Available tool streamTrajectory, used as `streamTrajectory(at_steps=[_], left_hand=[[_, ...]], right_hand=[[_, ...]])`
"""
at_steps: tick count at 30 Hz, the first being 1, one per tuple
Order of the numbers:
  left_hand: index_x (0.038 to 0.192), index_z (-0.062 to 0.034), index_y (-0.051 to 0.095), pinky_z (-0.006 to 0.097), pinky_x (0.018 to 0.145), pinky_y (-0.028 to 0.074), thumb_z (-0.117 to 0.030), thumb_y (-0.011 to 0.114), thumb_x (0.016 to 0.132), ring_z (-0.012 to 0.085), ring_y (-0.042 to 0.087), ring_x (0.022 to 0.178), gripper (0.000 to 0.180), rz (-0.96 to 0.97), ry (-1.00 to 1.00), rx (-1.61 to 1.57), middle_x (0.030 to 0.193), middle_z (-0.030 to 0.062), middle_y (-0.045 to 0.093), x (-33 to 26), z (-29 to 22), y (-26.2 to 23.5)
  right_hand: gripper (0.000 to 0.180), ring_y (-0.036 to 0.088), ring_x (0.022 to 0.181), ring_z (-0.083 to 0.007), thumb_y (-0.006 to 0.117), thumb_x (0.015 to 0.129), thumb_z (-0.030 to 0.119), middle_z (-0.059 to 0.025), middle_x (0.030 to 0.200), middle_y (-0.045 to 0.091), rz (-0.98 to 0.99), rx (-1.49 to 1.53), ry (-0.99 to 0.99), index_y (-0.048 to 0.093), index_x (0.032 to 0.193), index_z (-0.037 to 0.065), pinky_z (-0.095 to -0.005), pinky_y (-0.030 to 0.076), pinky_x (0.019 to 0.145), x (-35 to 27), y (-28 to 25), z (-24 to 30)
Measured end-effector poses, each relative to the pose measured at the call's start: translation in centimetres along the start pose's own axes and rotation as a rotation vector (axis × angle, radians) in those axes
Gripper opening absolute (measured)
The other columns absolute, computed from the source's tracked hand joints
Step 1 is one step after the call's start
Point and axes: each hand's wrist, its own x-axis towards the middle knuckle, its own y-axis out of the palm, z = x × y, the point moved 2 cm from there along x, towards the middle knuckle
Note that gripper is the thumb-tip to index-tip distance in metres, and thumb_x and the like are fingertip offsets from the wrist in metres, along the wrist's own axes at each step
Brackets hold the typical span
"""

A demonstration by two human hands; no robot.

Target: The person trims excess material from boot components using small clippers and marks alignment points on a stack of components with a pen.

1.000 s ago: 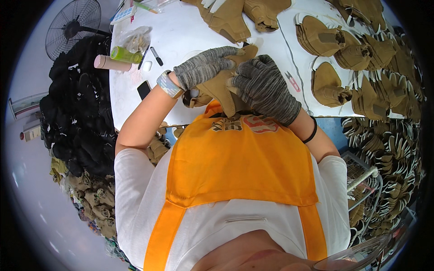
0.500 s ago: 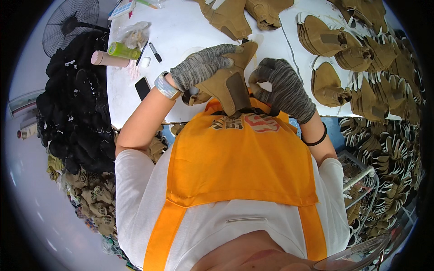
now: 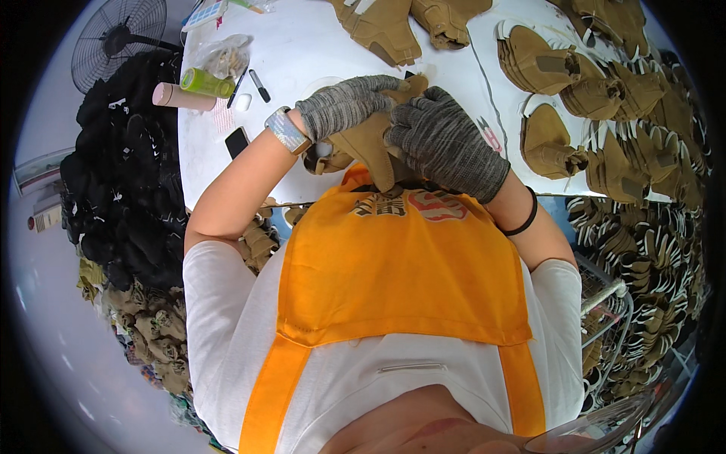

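A brown suede-like shoe upper is held up between my hands at the near side of the white table. My left hand, in a grey knit glove, grips its upper left part with the fingers stretched across it. On its right side lies my right hand, gloved in darker grey, its fingers curled and pressed to the upper. They cover the upper's dark patch, and whatever else they pinch is hidden. Under my left hand sits another brown piece, partly covered.
Pink-handled snips lie right of my right hand. Stacked brown uppers fill the table's right side; more lie at the back. Left are a phone, pink bottle, green bottle and marker. Black pieces are piled beyond.
My right hand has moved left onto the upper, closing over its right side. The upper has turned and its dark patch is now covered. The pink-handled snips have come into sight.
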Motion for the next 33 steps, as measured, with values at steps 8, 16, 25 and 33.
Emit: streamTrajectory(at_steps=[8,16,25,33], left_hand=[[0.130,-0.0078,0.052,0.029,0.099,0.045,-0.021,0.055,0.094,0.0208,0.056,0.115,0.039,-0.063,-0.017,-0.085,0.131,0.0098,0.055,-0.6,0.8,0.3],[0.141,-0.0054,0.040,0.031,0.103,0.039,-0.024,0.056,0.093,0.0177,0.051,0.118,0.054,-0.180,-0.049,-0.347,0.134,0.0107,0.052,-2.4,-1.5,-0.4],[0.147,-0.0080,0.028,0.037,0.106,0.038,-0.032,0.067,0.078,0.0249,0.043,0.130,0.083,-0.734,0.388,-0.538,0.147,0.0151,0.035,-4.3,-3.5,-3.8],[0.147,-0.0069,0.024,0.040,0.101,0.045,-0.043,0.071,0.079,0.0295,0.048,0.125,0.091,-0.770,0.362,-1.075,0.142,0.0201,0.040,-4.4,-5.3,-0.3]], right_hand=[[0.023,0.058,0.093,-0.0281,0.071,0.071,0.020,-0.0112,0.098,0.062,0.038,0.293,0.127,0.066,0.091,0.009,-0.0396,0.043,0.089,0.0,0.1,0.2],[0.015,0.059,0.080,-0.0315,0.072,0.072,0.014,-0.0119,0.083,0.061,-0.258,0.574,0.508,0.066,0.083,0.006,-0.0388,0.049,0.073,-6.6,2.0,-3.1],[0.026,0.058,0.085,-0.0245,0.065,0.076,-0.001,-0.0114,0.091,0.058,-0.495,0.338,0.816,0.063,0.101,0.005,-0.0331,0.049,0.080,-8.7,3.4,-5.1],[0.039,0.057,0.096,-0.0136,0.060,0.091,0.011,-0.0076,0.111,0.061,-0.626,1.462,0.890,0.052,0.129,0.005,-0.0276,0.046,0.086,-6.5,4.8,-4.8]])
